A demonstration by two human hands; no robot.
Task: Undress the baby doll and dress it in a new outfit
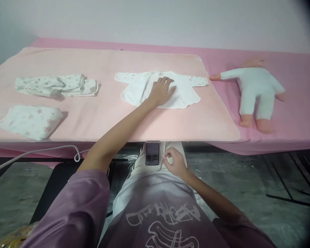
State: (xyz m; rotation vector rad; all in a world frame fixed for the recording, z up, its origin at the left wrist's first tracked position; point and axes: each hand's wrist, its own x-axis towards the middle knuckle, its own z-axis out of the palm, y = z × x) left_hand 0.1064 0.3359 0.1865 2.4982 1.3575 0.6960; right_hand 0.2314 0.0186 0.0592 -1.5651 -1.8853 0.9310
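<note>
A small white baby shirt (179, 90) with printed sleeves lies spread out on the peach blanket (175, 125). My left hand (162, 92) rests on its middle, palm down with the fingers apart, covering part of the front. Low over my lap, my right hand (176, 162) hangs with its thumb and forefinger curled toward each other and a gap between them. Beside it, a dark phone-like rectangle (152, 154), partly blurred out, is at my lap. Whether the right hand touches it I cannot tell.
A doll (258, 89) in white clothing lies at the right on the pink sheet (299, 103). Two folded printed cloths, one long (57, 85) and one squarish (32, 121), lie at the left. A white cable (41, 150) runs along the front edge, above a black chair (59, 182).
</note>
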